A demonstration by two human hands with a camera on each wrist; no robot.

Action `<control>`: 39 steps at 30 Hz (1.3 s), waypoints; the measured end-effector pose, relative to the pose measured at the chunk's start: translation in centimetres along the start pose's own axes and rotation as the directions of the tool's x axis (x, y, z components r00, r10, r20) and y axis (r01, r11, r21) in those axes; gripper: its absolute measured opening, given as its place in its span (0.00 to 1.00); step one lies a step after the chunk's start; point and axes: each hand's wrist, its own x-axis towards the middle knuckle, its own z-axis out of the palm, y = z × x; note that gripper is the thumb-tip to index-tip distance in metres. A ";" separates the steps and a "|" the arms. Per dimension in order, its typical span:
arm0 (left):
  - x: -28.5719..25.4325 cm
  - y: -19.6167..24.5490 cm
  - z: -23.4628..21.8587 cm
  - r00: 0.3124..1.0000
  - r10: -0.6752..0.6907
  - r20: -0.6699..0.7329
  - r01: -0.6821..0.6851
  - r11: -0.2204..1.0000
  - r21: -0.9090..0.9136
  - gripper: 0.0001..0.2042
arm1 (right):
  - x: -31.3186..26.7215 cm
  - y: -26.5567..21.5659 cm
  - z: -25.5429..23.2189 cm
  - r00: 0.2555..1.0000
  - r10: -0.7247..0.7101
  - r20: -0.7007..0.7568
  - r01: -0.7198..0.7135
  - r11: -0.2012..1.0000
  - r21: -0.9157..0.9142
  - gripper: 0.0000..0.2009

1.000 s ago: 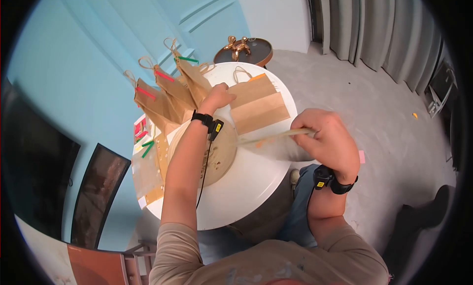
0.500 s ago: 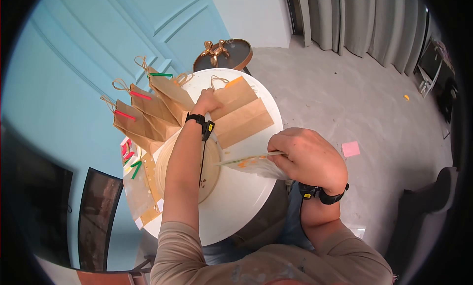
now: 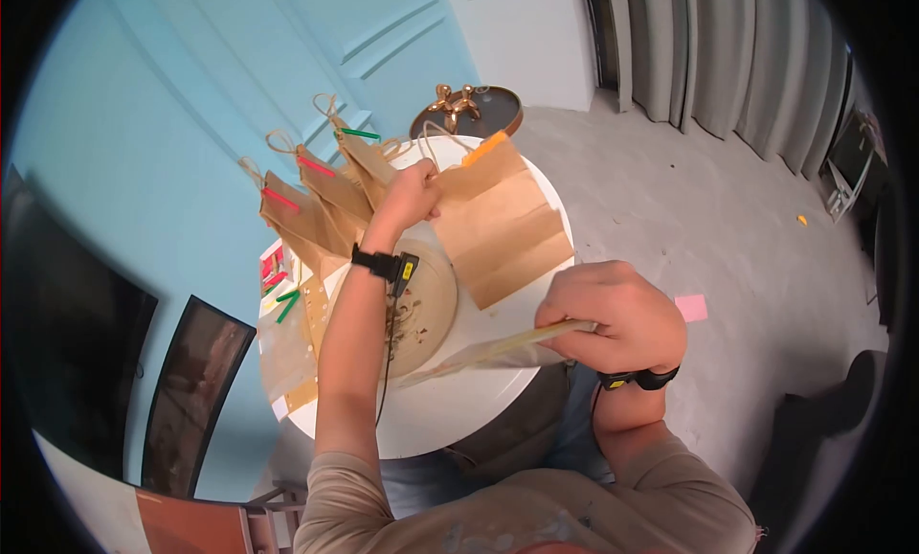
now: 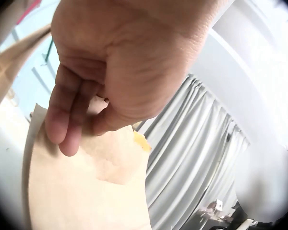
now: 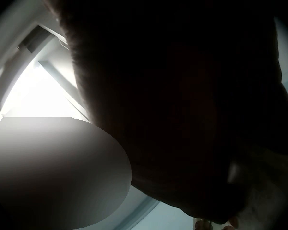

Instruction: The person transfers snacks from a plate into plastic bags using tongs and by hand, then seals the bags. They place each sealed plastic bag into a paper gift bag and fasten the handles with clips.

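My left hand (image 3: 412, 195) pinches the upper left edge of a flat, folded brown paper bag (image 3: 503, 224) with a twisted handle and an orange strip at its top. In the left wrist view, thumb and fingers (image 4: 69, 139) close on the bag's paper (image 4: 101, 182). My right hand (image 3: 617, 315) grips the top edge of a limp, see-through plastic bag (image 3: 498, 351), which hangs leftward over the table's near side. The right wrist view is mostly dark, with the hand filling it.
A round wooden board (image 3: 431, 310) with dark bits lies on the white round table (image 3: 431, 429). Three standing paper bags (image 3: 297, 214) with red and green strips line the left. A box (image 3: 275, 265) with coloured strips stands beside them. Behind is a small dark side table (image 3: 498, 104).
The flat paper bag has tilted up and come nearer with my left hand. My right hand has moved the plastic bag down and closer to the body.
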 end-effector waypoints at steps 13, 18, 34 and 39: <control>-28.6 10.8 -6.1 0.889 0.308 -0.338 -0.283 0.951 0.123 0.08 | -1.7 -5.1 -2.9 0.824 -0.103 -0.558 0.414 0.781 0.468 0.12; -34.1 11.6 -5.5 0.817 0.379 -0.435 -0.301 0.923 0.239 0.08 | 4.6 -12.8 -2.9 0.715 0.139 -0.685 0.278 0.843 0.461 0.16; -38.9 6.8 -4.4 0.804 0.371 -0.464 -0.271 0.924 0.269 0.07 | 12.5 -10.0 -1.7 0.917 0.237 -0.321 -0.122 0.933 0.338 0.09; -38.8 6.4 -4.4 0.809 0.334 -0.484 -0.266 0.942 0.206 0.07 | 13.7 -10.2 0.1 0.947 0.303 -0.108 -0.285 0.946 0.153 0.10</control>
